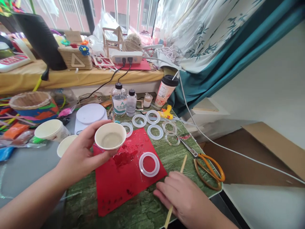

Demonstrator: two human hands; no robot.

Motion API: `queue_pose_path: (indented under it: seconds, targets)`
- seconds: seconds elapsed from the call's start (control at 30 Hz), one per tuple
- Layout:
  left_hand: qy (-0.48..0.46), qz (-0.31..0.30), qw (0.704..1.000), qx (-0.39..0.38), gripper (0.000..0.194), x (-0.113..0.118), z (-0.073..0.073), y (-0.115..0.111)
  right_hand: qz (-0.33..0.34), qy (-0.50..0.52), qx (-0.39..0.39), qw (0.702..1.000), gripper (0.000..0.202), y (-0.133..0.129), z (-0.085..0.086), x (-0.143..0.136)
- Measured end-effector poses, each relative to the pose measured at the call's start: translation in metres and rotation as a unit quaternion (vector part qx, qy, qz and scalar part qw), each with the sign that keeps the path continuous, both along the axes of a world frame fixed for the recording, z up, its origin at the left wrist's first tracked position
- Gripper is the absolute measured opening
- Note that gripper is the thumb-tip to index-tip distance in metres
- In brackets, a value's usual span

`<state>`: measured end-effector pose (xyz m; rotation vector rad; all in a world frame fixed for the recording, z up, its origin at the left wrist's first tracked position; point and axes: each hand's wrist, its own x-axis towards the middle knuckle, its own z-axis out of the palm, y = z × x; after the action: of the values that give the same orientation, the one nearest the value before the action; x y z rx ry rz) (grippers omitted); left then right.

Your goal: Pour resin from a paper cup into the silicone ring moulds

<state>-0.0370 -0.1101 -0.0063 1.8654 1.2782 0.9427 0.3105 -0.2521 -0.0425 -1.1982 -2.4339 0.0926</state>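
Note:
My left hand (82,152) is wrapped round a paper cup (110,127) with a little clear liquid in the bottom, raised above a red sheet (114,194). Shiny wet patches spread over part of that sheet. My right hand (179,195) grips a thin wooden stick (183,163) low over the green table top, near the sheet's right corner. On the sheet lies a white ring-shaped mould (141,165). Several more such rings sit farther back, among them a ring mould (149,133), with clear rings (169,127) beside them.
Orange-handled scissors (212,168) lie at the right table edge. Behind stand two bottles (119,100), a lidded drink cup (164,92), a yellow glue gun (167,113) and a white scale (90,113). More paper cups (51,129) are at left. A white cable (202,130) hangs across the right.

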Motion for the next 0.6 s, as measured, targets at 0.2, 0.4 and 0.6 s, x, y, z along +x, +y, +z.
queue_pose_path:
  seconds: [0.2,0.4,0.6]
  targets:
    - [0.024,-0.014,0.999,0.021,0.079,-0.006,0.007,-0.005,0.023,-0.053,0.011,0.998,0.008,-0.005,-0.023,-0.017]
    - [0.034,-0.030,0.999,0.007,0.078,-0.014,0.024,-0.007,0.043,-0.086,-0.013,0.995,0.013,-0.010,-0.039,-0.032]
    - [0.024,-0.032,0.999,-0.033,0.076,-0.017,0.016,-0.024,0.096,-0.077,0.017,0.992,0.009,-0.009,-0.042,-0.059]
